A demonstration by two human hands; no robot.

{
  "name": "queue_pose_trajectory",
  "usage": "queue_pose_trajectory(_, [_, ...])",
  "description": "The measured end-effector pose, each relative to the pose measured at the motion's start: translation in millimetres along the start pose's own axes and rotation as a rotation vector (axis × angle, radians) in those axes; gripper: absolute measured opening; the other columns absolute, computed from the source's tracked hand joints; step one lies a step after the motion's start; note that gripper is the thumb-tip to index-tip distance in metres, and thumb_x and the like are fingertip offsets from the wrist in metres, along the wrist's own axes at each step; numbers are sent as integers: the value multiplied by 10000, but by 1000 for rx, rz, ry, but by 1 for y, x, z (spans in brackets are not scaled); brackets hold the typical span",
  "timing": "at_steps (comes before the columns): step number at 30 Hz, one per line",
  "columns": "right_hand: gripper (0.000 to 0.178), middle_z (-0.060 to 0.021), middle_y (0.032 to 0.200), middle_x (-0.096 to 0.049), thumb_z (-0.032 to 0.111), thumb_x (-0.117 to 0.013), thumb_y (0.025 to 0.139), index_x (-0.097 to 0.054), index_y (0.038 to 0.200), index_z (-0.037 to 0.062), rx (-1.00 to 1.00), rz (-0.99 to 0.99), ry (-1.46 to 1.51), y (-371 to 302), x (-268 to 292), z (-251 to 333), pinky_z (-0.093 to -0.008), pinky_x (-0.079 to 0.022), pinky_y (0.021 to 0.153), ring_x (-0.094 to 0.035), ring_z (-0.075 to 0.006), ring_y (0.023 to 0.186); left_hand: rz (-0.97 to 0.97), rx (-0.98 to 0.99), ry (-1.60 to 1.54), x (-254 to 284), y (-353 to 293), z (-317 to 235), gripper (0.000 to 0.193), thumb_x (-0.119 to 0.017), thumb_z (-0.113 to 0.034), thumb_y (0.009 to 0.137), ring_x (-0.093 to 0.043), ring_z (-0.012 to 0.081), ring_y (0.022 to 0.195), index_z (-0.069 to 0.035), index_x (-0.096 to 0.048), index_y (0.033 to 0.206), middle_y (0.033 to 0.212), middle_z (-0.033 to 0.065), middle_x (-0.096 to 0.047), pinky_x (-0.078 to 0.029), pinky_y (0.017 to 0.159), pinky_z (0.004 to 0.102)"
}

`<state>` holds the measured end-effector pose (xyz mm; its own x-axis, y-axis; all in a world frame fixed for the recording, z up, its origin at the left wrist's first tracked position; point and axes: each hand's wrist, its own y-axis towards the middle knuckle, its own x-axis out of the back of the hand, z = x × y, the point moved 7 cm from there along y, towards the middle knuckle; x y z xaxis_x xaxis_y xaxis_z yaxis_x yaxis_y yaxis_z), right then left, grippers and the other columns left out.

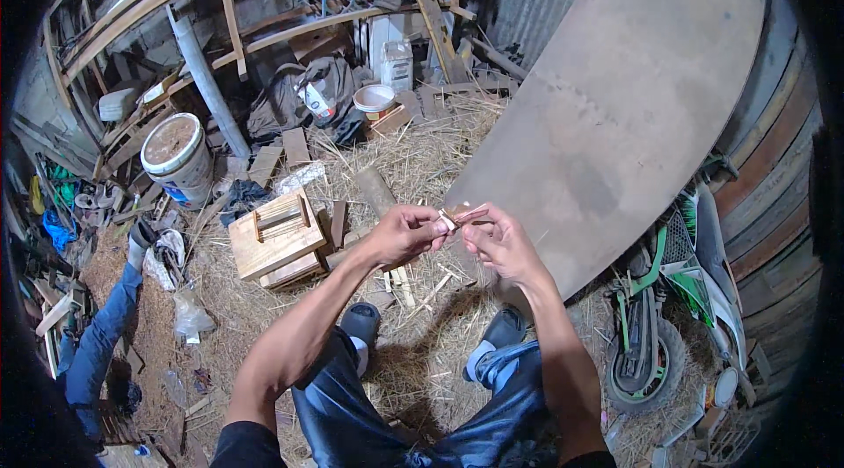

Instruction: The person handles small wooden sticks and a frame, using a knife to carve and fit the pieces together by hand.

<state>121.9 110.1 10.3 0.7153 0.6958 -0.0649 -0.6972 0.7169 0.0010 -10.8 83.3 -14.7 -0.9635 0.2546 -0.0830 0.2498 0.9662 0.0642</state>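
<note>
My left hand [406, 235] and my right hand [498, 242] meet in front of me at chest height. Between their fingertips they pinch a small pale strip [455, 218], thin and partly hidden by the fingers; what it is made of I cannot tell. Both hands hover just beside the lower edge of a large curved grey board [615, 90] that leans up to the right. Below the hands are my knees in dark trousers and my two dark shoes on straw.
A small wooden box [277, 235] lies on the straw-covered floor to the left. A white bucket [178, 157] stands further left, with a grey pipe and timber scraps behind. A green and white scooter [681, 310] is parked at right. Another person's leg in jeans [97, 336] enters at far left.
</note>
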Motion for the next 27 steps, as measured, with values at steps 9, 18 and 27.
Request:
queue_pose_trajectory(9, [174,-7,656,-518,213,-586,880,-485,955,93,-17,-62,135,5,1,-10,-155,-255,372,-363,-12,454,-170,-137,218,-6,-2,-16,182,-581,-179,880,-471,38,569,-7,-641,872,664,-20,-581,-364,493,215])
queue_pose_trajectory(18, [173,-6,668,-512,209,-575,886,-486,988,101,-83,-97,226,4,-1,-11,-148,-253,372,-342,-3,451,-284,-236,517,-3,-5,-35,215,-588,-190,863,-456,56,580,4,-620,778,611,2,-554,-359,514,242])
queue_pose_trajectory(27, [328,17,690,-499,198,-567,885,-489,1195,124,-100,32,124,7,0,-6,-137,-269,387,-333,-1,466,-309,-185,477,8,-6,-31,203,-575,-190,877,-448,42,591,-3,-629,821,644,-8,-569,-350,515,225])
